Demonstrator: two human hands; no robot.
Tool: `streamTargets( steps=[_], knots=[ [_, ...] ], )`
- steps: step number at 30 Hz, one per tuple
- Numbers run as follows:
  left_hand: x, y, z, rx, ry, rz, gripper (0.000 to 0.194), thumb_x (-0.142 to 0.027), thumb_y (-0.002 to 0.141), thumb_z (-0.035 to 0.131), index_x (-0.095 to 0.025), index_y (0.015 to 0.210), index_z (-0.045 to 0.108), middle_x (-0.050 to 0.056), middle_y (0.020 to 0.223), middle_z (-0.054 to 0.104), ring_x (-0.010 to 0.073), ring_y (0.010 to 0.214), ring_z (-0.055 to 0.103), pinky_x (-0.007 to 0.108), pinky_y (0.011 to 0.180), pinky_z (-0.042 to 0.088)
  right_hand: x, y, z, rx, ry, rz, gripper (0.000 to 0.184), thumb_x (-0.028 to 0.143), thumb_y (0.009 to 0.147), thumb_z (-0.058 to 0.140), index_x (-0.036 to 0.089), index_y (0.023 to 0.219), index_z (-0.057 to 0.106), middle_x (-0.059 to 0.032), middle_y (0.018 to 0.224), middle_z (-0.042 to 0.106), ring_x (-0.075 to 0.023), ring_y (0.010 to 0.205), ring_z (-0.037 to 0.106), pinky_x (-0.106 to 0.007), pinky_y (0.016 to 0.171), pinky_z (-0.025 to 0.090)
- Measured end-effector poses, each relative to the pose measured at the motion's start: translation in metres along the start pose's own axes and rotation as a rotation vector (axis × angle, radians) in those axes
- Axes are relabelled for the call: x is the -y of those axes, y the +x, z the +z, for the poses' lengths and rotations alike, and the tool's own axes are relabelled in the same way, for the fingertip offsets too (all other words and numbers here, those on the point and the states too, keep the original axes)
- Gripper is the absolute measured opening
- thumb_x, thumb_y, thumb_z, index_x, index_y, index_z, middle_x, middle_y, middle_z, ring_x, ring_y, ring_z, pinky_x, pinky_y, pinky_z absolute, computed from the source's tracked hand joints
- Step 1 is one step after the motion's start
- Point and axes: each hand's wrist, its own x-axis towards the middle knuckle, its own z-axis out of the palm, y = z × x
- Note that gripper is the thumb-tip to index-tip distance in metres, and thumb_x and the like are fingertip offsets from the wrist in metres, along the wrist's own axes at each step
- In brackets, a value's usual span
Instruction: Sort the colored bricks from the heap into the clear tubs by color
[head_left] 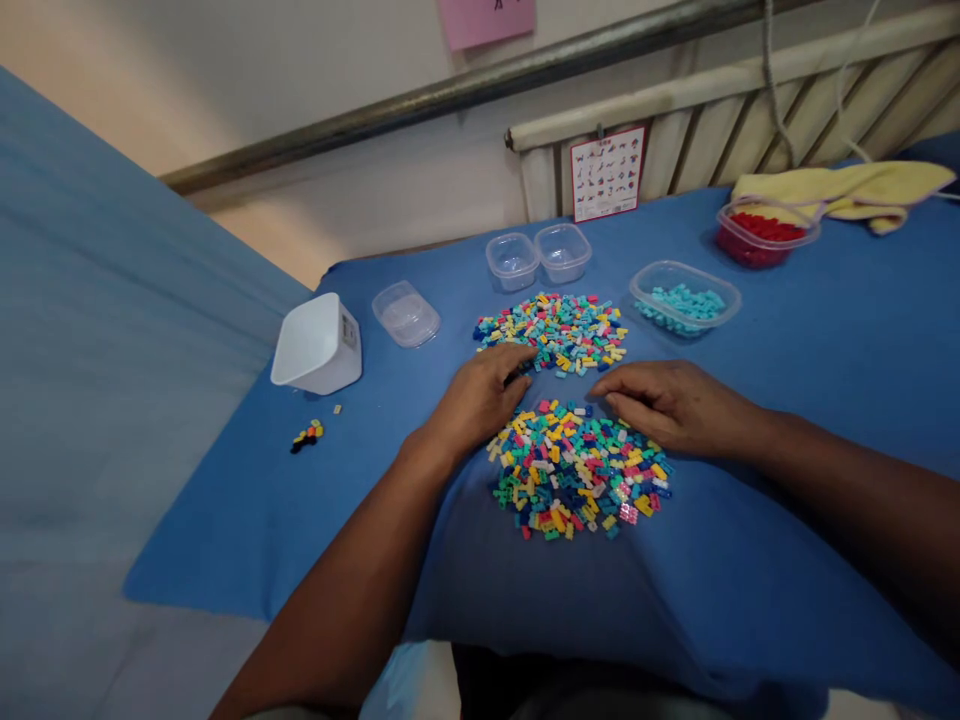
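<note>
Two heaps of small mixed-colour toy building bricks lie on the blue cloth. My left hand [491, 390] rests at the near left edge of the far heap [566, 325], its fingers curved over some bricks and the thumb apart from them. My right hand [664, 405] lies beside the upper right of the near heap [577, 475], thumb and fingers drawn together and pointing left. Whatever may be between those fingertips is hidden. A narrow strip of cloth separates the two heaps, with a few loose bricks on it.
Turquoise bricks fill part of a clear tub [686, 300]; red bricks sit in another tub [761, 235] by a yellow cloth [847, 190]. Two clear tubs [513, 262] stand behind the heaps. Left are a clear container [406, 313], a white box [319, 345] and several loose pieces [307, 436].
</note>
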Motion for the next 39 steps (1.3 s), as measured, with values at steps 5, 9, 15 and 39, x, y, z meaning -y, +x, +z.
streamTargets(
  steps=[5, 9, 15, 39],
  knots=[
    [-0.004, 0.003, -0.004, 0.058, 0.012, -0.025, 0.033, -0.017, 0.104, 0.07, -0.019, 0.136, 0.074, 0.008, 0.131, 0.079, 0.0255, 0.125, 0.073, 0.045, 0.114, 0.058, 0.0, 0.001, -0.001, 0.006, -0.009, -0.005, 0.025, 0.027, 0.108, 0.057, 0.024, 0.121, 0.078, -0.0044, 0.108, 0.085, -0.0221, 0.094, 0.081, -0.032, 0.081, 0.059],
    [-0.006, 0.001, -0.005, 0.025, 0.011, 0.031, 0.038, -0.015, 0.102, 0.072, -0.019, 0.139, 0.071, 0.011, 0.136, 0.075, 0.0258, 0.129, 0.07, 0.045, 0.114, 0.058, -0.001, 0.0, 0.0, 0.005, 0.001, -0.001, 0.024, 0.028, 0.109, 0.058, 0.024, 0.121, 0.078, -0.0044, 0.109, 0.085, -0.022, 0.095, 0.081, -0.032, 0.081, 0.059],
    [-0.01, 0.001, -0.008, 0.051, 0.04, 0.066, 0.04, -0.015, 0.102, 0.072, -0.016, 0.142, 0.07, 0.013, 0.141, 0.074, 0.0299, 0.136, 0.067, 0.051, 0.121, 0.053, 0.0, 0.001, 0.001, -0.004, 0.007, -0.016, 0.024, 0.027, 0.11, 0.057, 0.023, 0.12, 0.078, -0.0044, 0.109, 0.085, -0.0214, 0.094, 0.081, -0.032, 0.08, 0.059],
    [-0.013, -0.005, -0.015, 0.097, 0.036, -0.029, 0.04, -0.021, 0.102, 0.074, -0.016, 0.141, 0.071, 0.011, 0.136, 0.076, 0.0279, 0.129, 0.07, 0.046, 0.116, 0.056, 0.002, 0.002, 0.0, 0.008, 0.041, -0.014, 0.024, 0.026, 0.11, 0.056, 0.024, 0.122, 0.077, -0.004, 0.113, 0.086, -0.0206, 0.1, 0.082, -0.031, 0.086, 0.061]
  ],
)
